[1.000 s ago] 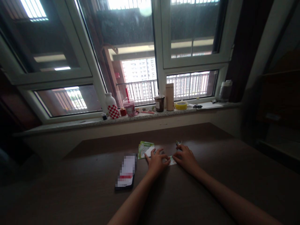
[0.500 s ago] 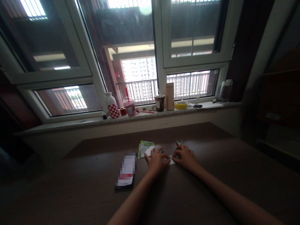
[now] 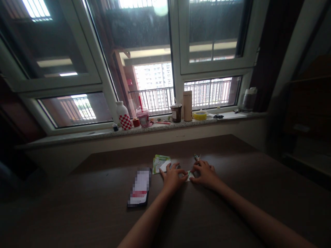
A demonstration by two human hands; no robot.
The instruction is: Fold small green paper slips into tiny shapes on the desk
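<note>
A small green and white paper piece (image 3: 189,176) lies on the brown table between my two hands. My left hand (image 3: 174,177) pinches its left edge with thumb and fingertips. At its right edge, my right hand (image 3: 204,174) has its thumb and index finger on the paper, curled toward each other. Just beyond the right hand is a small shiny metallic item (image 3: 197,157), too small to make out. Green and white cards (image 3: 158,164) lie in a pile beyond my left hand, with a white paper piece (image 3: 166,166) on top.
A phone (image 3: 139,187) lies left of my left forearm. Behind the table (image 3: 103,175), the window sill (image 3: 85,137) holds a checkered bottle (image 3: 124,117), a pink cup (image 3: 142,117), a brown cup (image 3: 176,113), a tan flask (image 3: 187,106) and yellow tape (image 3: 200,115).
My right thumb and index finger have shifted slightly and spread a little, showing more of the small paper. My left hand looks nearly unchanged.
</note>
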